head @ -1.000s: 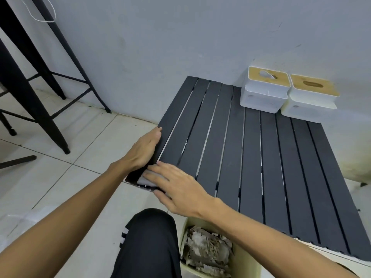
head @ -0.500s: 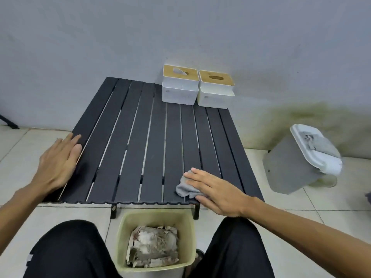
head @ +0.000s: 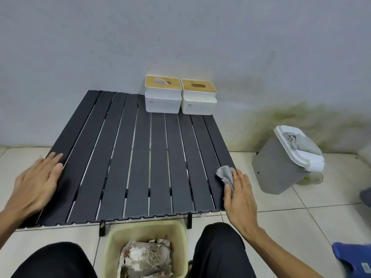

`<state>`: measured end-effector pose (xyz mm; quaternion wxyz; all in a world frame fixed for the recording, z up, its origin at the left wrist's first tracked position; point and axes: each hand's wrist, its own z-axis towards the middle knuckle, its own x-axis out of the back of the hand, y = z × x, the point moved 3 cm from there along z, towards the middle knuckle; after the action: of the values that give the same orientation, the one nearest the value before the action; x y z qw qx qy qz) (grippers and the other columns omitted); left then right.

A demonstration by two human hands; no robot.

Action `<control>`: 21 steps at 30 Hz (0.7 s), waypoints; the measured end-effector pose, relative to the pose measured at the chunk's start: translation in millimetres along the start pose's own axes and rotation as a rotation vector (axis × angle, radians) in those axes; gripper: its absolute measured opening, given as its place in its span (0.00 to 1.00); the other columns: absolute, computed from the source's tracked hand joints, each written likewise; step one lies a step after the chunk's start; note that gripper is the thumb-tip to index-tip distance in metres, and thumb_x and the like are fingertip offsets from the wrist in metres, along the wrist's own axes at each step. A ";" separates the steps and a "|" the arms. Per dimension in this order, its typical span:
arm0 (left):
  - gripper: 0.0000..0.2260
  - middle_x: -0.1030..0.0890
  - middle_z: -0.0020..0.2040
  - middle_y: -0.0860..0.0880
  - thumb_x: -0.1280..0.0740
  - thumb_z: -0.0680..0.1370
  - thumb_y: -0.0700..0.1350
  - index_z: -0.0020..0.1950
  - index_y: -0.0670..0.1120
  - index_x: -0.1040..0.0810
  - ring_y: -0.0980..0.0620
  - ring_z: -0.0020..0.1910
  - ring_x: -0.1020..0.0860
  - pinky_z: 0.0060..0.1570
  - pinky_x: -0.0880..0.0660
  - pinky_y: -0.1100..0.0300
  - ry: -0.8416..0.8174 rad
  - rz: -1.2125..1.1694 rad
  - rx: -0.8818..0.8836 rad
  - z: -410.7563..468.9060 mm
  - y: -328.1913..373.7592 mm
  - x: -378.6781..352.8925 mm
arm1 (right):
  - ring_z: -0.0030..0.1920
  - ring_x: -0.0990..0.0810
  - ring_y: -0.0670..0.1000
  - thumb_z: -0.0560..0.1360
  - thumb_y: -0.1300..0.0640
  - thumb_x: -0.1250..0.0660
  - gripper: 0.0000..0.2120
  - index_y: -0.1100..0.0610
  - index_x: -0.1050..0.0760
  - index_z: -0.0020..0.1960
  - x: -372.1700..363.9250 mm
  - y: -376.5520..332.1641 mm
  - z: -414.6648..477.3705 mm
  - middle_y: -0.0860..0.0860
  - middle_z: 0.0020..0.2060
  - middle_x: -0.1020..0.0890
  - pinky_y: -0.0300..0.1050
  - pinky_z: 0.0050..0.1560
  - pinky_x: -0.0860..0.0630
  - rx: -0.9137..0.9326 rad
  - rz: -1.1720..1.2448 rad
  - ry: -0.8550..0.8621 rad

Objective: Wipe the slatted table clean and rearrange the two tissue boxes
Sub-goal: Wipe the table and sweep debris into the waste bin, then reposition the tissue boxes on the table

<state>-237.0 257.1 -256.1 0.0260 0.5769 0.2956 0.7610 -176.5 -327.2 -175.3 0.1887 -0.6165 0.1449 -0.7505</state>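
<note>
— So, starting at the left, what do you see?

— A left hand (head: pixel 37 182) lies flat and open on the outer slat at the near left corner of the slatted counter (head: pixel 138 167). It holds nothing; I judge it is only steadying the top.

— And across the middle?

— Bare dark slats with pale gaps between them. At the far edge, against the wall, stand the two tissue boxes, side by side and nearly touching: the left tissue box (head: pixel 162 94), with a tissue poking from its wooden lid, and the right tissue box (head: pixel 198 97), whose slot looks empty.

— Then the right side?

— A right hand (head: pixel 240 194) is spread, palm down, at the near right edge, fingers pressing a crumpled grey cloth (head: pixel 225 174) onto the last slat. It pins the cloth rather than gripping it.

— Which step is this?

— Wiping, I'd say, with the boxes not yet rearranged. A next stroke would call for keeping pressure on the cloth and following each slat lengthwise toward the wall, so it doesn't snag in the gaps. The strip under the boxes can't be reached until they are lifted.

— Anything off the counter?

— A yellow bin (head: pixel 144 251) of scraps between the knees, and a tilted grey container (head: pixel 281 167) on the floor to the right.
</note>
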 end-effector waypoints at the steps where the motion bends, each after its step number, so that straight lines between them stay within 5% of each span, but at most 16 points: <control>1: 0.30 0.38 0.78 0.53 0.58 0.81 0.65 0.78 0.53 0.38 0.54 0.79 0.45 0.76 0.47 0.46 0.003 0.002 0.000 -0.2 0.2 0.5 | 0.81 0.50 0.52 0.84 0.49 0.47 0.27 0.54 0.46 0.81 -0.1 -0.7 0.2 0.49 0.80 0.43 0.51 0.80 0.47 -0.004 -0.030 -0.012; 8: 0.29 0.38 0.79 0.52 0.60 0.81 0.65 0.77 0.54 0.38 0.53 0.79 0.45 0.77 0.48 0.48 0.012 0.040 -0.036 -10.4 17.5 9.5 | 0.79 0.49 0.64 0.83 0.41 0.50 0.27 0.45 0.46 0.80 -14.9 -30.4 38.2 0.55 0.80 0.46 0.57 0.78 0.49 -0.013 -0.181 -0.082; 21: 0.33 0.40 0.79 0.56 0.61 0.79 0.68 0.78 0.56 0.38 0.56 0.79 0.46 0.77 0.48 0.49 -0.017 0.012 0.005 -23.8 38.4 23.3 | 0.79 0.45 0.58 0.83 0.45 0.45 0.25 0.44 0.44 0.79 -12.4 -26.0 21.4 0.53 0.79 0.42 0.52 0.78 0.47 0.117 -0.146 -0.077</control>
<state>-254.5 224.3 -221.4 0.0224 0.5852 0.2937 0.7555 -156.1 -298.0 -170.2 0.1745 -0.6418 0.0483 -0.7452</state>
